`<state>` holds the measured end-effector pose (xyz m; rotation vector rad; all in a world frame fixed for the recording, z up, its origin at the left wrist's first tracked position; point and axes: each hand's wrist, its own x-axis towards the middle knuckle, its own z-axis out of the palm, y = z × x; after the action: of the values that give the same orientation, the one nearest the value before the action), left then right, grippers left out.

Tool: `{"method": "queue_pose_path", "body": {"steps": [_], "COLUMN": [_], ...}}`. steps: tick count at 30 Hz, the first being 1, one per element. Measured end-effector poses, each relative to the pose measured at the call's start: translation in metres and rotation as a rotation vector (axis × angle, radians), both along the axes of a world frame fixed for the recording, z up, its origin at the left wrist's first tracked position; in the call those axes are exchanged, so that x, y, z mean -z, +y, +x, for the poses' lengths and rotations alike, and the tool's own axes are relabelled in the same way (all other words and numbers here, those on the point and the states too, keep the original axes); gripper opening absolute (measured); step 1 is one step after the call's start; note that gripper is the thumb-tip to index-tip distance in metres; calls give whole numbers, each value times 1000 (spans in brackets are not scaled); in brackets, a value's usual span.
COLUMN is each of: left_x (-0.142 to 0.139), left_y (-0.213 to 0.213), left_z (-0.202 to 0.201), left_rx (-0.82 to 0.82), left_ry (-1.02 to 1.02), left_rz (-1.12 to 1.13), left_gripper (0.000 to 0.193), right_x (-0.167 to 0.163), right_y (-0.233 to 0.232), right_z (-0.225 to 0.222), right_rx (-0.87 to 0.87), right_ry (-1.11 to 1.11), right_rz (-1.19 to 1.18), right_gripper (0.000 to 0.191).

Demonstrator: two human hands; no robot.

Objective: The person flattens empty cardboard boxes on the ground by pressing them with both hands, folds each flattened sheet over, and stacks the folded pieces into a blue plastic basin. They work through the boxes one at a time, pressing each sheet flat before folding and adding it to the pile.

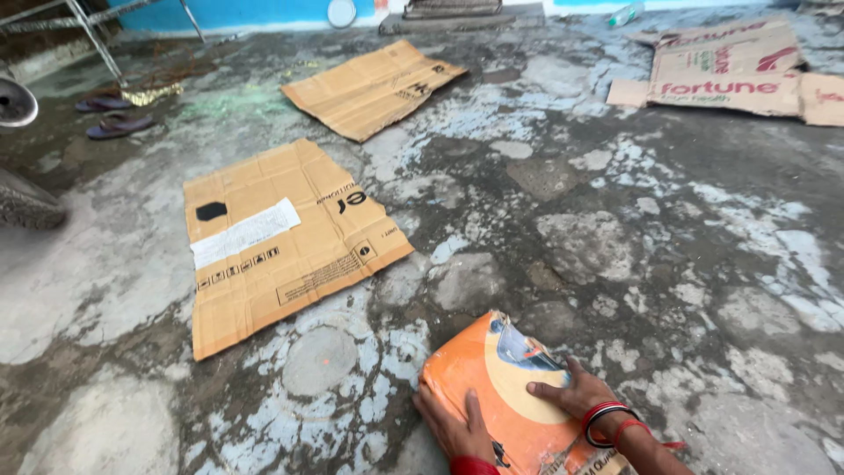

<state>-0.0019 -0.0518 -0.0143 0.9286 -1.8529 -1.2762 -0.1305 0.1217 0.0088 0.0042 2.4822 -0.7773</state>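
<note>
We have the orange, glossy plastic sack point(501, 400) lying flat on the worn, patchy concrete floor point(615, 229), at the bottom of the view; it looks full and unopened, so as far as we can judge the work has barely started. Our left hand point(453, 427) lies open on its near edge and our right hand point(576, 393), bangles at the wrist, presses flat on its top, neither one clenched. Beyond us, a flattened brown cardboard sheet point(281, 242) with a white label lies apart, two more sheets farther off
</note>
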Motion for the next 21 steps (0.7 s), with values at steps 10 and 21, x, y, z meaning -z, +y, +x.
{"method": "queue_pose_path", "body": {"steps": [10, 21], "left_x": [-32, -118], "left_y": [-9, -8], "left_z": [-19, -78], "left_rx": [128, 606], "left_ry": [65, -131], "left_rz": [674, 487], "left_gripper": [115, 135], "right_x": [-24, -64], "right_y": [42, 80], "right_z": [5, 16], "right_rx": [404, 514], "right_ry": [-525, -304], "right_rz": [-476, -874], "right_gripper": [94, 73]}}
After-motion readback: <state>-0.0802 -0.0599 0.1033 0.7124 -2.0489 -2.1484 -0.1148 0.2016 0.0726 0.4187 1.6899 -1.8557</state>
